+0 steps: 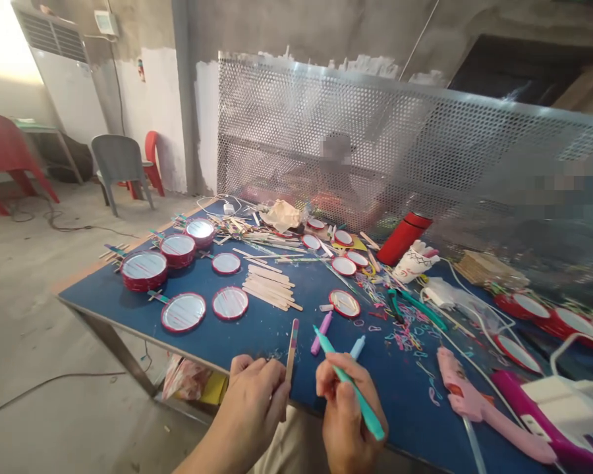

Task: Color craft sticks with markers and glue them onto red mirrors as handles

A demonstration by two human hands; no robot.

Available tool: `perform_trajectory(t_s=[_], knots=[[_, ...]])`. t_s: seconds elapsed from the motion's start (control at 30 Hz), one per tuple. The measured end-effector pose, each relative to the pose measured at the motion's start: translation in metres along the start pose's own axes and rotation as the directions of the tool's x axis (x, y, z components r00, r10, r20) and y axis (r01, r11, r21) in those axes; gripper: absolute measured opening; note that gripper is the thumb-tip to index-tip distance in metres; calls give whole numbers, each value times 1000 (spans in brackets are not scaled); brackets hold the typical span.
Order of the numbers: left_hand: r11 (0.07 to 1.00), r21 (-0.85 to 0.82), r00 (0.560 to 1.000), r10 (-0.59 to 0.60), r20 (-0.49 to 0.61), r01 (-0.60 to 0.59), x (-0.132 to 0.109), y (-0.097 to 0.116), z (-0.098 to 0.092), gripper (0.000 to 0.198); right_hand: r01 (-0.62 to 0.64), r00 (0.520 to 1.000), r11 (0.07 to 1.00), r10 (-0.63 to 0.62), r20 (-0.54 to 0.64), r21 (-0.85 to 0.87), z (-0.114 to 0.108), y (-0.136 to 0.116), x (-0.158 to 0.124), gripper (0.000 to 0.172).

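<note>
Here left hand holds stick, right hand teal pen.

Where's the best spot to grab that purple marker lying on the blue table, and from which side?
Pinch the purple marker at mid-barrel, coming from above. It lies flat on the blue table, with bare surface along both long sides, leaving room for a pinch. The right hand is nearest but holds a teal pen; the left hand holds a stick.

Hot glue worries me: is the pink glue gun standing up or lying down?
Lying down: the pink glue gun rests on its side, flat on the blue table.
</note>
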State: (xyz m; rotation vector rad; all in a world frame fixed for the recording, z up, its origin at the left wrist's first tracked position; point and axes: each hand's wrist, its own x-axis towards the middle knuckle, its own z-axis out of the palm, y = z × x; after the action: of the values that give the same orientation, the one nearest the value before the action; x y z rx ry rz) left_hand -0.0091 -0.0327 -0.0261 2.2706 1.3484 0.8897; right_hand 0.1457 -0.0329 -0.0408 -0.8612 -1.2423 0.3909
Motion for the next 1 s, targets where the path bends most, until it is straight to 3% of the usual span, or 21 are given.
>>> perform_trajectory(t_s=[0.13, 0.3, 0.43, 0.6, 0.73, 0.87, 1.0], knots=[[1000, -12, 1000, 9, -18, -9, 0, 3, -3, 31, 106, 994, 994, -106, 2, 9, 8, -2, -9, 22], [1000, 1, 999, 16, -43, -16, -1, 5, -1, 29, 49, 994, 995, -56, -90, -82, 14, -12, -16, 17], [1000, 13, 997, 27, -66, -26, -1, 6, 0, 29, 50, 995, 989, -60, -75, -139, 12, -13, -17, 15], [999, 21, 997, 32, -74, -31, 0, 6, -1, 30, 158, 987, 967, -160, 7, -199, 5, -4, -16, 15], [1000, 5, 997, 30, -65, -30, 0, 6, -3, 29, 127, 988, 956, -146, -55, -266, 8, -4, -16, 13], [1000, -11, 998, 21, -54, -22, 0, 6, -3, 28, 100, 984, 968, -131, -121, -231, 12, -9, -15, 14], [1000, 0, 998, 31, -62, -31, -1, 5, -1, 28, 126, 990, 983, -132, -40, -132, 12, -12, -10, 15]])
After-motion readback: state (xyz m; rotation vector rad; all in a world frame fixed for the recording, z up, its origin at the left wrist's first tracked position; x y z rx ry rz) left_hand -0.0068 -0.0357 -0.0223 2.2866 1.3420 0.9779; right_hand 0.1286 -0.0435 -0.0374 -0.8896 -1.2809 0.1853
